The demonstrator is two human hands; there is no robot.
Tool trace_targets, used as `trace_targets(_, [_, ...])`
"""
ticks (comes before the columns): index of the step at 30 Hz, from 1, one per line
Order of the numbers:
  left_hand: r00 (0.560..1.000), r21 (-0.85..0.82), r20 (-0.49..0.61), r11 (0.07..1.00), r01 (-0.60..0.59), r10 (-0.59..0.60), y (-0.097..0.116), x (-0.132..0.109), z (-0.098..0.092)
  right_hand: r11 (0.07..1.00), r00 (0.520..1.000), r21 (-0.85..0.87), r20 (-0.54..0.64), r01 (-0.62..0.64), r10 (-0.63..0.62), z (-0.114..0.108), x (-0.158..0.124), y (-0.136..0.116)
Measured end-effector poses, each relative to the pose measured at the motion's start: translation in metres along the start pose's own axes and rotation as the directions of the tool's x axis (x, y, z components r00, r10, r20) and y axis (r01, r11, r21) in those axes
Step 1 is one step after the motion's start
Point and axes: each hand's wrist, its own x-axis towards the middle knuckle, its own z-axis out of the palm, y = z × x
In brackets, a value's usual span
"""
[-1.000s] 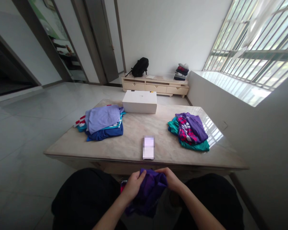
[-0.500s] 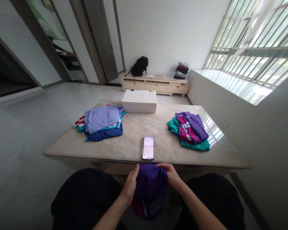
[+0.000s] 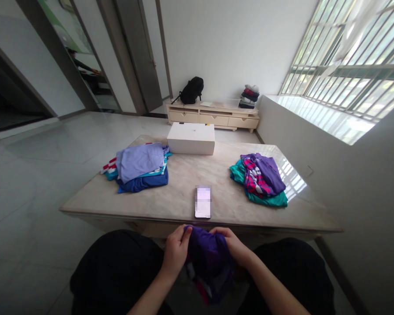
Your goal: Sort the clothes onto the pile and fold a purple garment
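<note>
A purple garment [image 3: 210, 251] with pink and white patches hangs bunched between my hands, below the table's front edge and between my knees. My left hand [image 3: 177, 249] pinches its upper left edge between thumb and fingers. On the other side my right hand [image 3: 231, 245] grips the upper right part, its fingertips partly covered by folds. What kind of garment it is cannot be made out. Just beyond the hands, a phone [image 3: 202, 202] with a lit, blurred screen lies near the table's front edge.
On the marble-topped table [image 3: 184, 183], a pile of blue and lilac clothes [image 3: 141, 164] lies left and a purple, pink and green pile [image 3: 262, 179] right. A white box [image 3: 191, 139] stands at the back. Behind are a low cabinet [image 3: 213, 117], a black backpack [image 3: 192, 90] and stacked clothes [image 3: 249, 96].
My left hand has shifted slightly left and closed on the garment's edge. The garment's lower part has swung to the right, showing more of the pink and white patches.
</note>
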Motion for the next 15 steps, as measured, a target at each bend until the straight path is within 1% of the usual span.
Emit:
trace_targets(2, [0.998,0.026,-0.024,0.998,-0.058,0.059,0.003,0.001,-0.003,0.997,1.000,-0.072,0.025,0.014,-0.012,-0.002,0.000,0.001])
trace_targets(4, [0.994,0.053,-0.070,0.995,-0.084,0.088,0.003,0.003,-0.006,0.985,0.999,-0.170,0.046,0.030,-0.022,-0.004,0.001,0.003])
trace_targets(7, [0.986,0.085,-0.146,0.994,-0.070,0.082,0.002,0.005,-0.010,0.947,0.999,-0.321,0.045,0.034,-0.021,-0.008,0.002,0.007])
trace_targets(10, [0.980,0.109,-0.183,0.993,-0.054,0.074,-0.001,0.007,-0.011,0.902,0.999,-0.429,0.038,0.045,-0.032,-0.012,0.002,0.006])
trace_targets(13, [0.977,0.130,-0.205,0.991,-0.037,0.063,-0.003,0.006,-0.010,0.864,0.995,-0.494,0.068,0.095,-0.071,-0.016,-0.004,-0.004])
trace_targets(15, [0.970,0.144,-0.236,0.989,-0.024,0.058,-0.003,0.007,-0.010,0.847,0.989,-0.512,0.112,0.141,-0.096,-0.016,-0.012,-0.015])
